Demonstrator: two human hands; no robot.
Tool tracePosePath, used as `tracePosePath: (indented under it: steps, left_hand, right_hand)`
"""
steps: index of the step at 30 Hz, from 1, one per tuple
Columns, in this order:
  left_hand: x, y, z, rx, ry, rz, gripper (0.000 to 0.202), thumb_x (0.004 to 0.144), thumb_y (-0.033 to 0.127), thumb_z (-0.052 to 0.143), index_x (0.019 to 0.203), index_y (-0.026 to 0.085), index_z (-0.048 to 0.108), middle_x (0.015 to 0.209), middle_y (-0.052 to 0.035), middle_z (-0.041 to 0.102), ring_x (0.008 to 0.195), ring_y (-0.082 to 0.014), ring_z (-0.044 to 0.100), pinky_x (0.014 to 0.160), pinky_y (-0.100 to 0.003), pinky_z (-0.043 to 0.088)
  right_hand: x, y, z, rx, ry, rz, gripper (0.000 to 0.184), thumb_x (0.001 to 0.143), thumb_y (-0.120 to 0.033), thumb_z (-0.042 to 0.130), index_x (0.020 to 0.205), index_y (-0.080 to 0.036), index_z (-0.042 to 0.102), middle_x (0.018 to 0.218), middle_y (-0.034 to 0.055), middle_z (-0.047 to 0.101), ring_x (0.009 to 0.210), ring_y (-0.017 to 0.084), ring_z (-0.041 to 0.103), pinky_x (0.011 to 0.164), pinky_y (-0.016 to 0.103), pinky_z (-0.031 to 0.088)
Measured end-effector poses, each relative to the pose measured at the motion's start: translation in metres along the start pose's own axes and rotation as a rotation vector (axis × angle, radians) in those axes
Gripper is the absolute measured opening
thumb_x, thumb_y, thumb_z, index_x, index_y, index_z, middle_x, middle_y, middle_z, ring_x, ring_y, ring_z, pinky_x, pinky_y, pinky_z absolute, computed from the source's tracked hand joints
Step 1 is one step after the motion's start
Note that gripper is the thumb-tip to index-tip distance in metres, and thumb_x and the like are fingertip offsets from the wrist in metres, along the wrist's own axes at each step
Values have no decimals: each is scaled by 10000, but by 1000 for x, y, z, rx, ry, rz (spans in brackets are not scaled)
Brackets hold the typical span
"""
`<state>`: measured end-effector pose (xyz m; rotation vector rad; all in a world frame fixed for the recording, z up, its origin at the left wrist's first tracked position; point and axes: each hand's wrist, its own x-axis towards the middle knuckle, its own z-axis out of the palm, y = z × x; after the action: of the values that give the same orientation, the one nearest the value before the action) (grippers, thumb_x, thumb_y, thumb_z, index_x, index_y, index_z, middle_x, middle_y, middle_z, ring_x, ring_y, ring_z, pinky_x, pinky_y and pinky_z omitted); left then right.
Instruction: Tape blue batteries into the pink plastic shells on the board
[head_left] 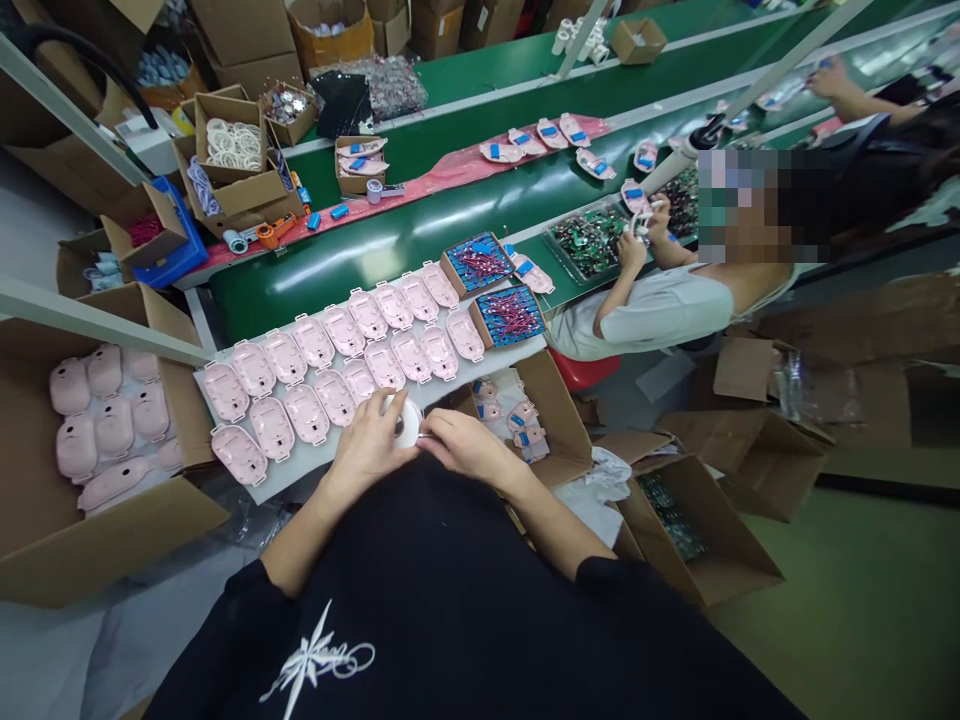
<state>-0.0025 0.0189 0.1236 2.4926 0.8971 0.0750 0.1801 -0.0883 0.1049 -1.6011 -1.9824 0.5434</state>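
Observation:
Close to my chest, my left hand [373, 440] is wrapped round a white roll of tape [409, 424] with a dark hole at its core. On the roll's right side the fingers of my right hand [466, 443] are pinched together at its edge; whatever lies between them is too small to make out. Just beyond my hands, pink plastic shells [310, 411] lie in two rows on a pale board [289, 470]. Past the right end of the rows stand two boxes of blue batteries with red wires [507, 313].
A carton of pink shells [112, 428] stands at left, and another carton [559, 425] at right below the board. The green conveyor [375, 262] runs behind, carrying pink parts [596, 163]. A co-worker [667, 300] sits at right beside a tray of circuit boards [592, 243].

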Motion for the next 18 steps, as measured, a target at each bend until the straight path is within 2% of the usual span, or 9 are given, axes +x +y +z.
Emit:
tracePosePath:
  steps: [5, 9, 12, 14, 15, 16, 18]
  left_hand:
    - [1, 2, 0, -80, 45, -10, 736, 775, 402, 800, 1447, 289, 522, 1450, -110, 545, 1197, -319, 634, 889, -405, 595]
    - [1, 7, 1, -181, 94, 10, 684, 773, 384, 805, 1407, 297, 561, 1431, -96, 555, 1209, -298, 637, 875, -377, 600]
    - [-2, 7, 3, -300, 73, 48, 711, 731, 381, 849, 1382, 290, 579, 1398, -93, 570, 1244, -296, 624, 949, -393, 586]
    - [-4, 1, 3, -368, 38, 31, 742, 713, 404, 872, 1386, 290, 580, 1381, -89, 581, 1266, -296, 615, 1022, -414, 557]
    - [-5, -3, 3, -394, 28, 3, 766, 703, 425, 885, 1391, 287, 579, 1377, -90, 585, 1280, -302, 607, 1054, -429, 540]
    - [-6, -8, 3, -415, 25, -30, 797, 685, 448, 900, 1396, 284, 579, 1377, -94, 587, 1298, -311, 596, 1073, -444, 527]
    - [-8, -18, 1, -466, 32, -88, 874, 642, 481, 926, 1415, 281, 570, 1396, -103, 577, 1340, -334, 563, 1064, -457, 533]
  right_hand:
    - [-6, -6, 14, 229, 183, 51, 162, 1030, -227, 494, 923, -192, 611, 868, 64, 634, 791, 194, 591, 746, 319, 504]
    - [-4, -8, 37, 594, 389, 233, 258, 1020, -357, 545, 818, -200, 585, 782, 26, 593, 720, 162, 564, 690, 291, 484]
    - [0, 17, 42, 890, 700, 464, 375, 950, -536, 626, 783, -213, 534, 701, -24, 527, 600, 119, 500, 581, 248, 449]
    - [-10, 46, 31, 1024, 872, 589, 461, 834, -629, 724, 789, -222, 513, 677, -49, 500, 549, 97, 464, 535, 228, 429]
    - [-20, 62, 22, 1061, 889, 631, 501, 758, -648, 786, 803, -225, 520, 675, -55, 504, 536, 91, 461, 522, 224, 425]
    - [-34, 76, 13, 1081, 850, 665, 539, 681, -645, 844, 824, -228, 535, 673, -58, 515, 525, 88, 462, 507, 222, 421]
    - [-74, 98, -2, 1072, 709, 735, 592, 581, -637, 902, 827, -235, 544, 641, -66, 514, 482, 86, 435, 455, 223, 383]
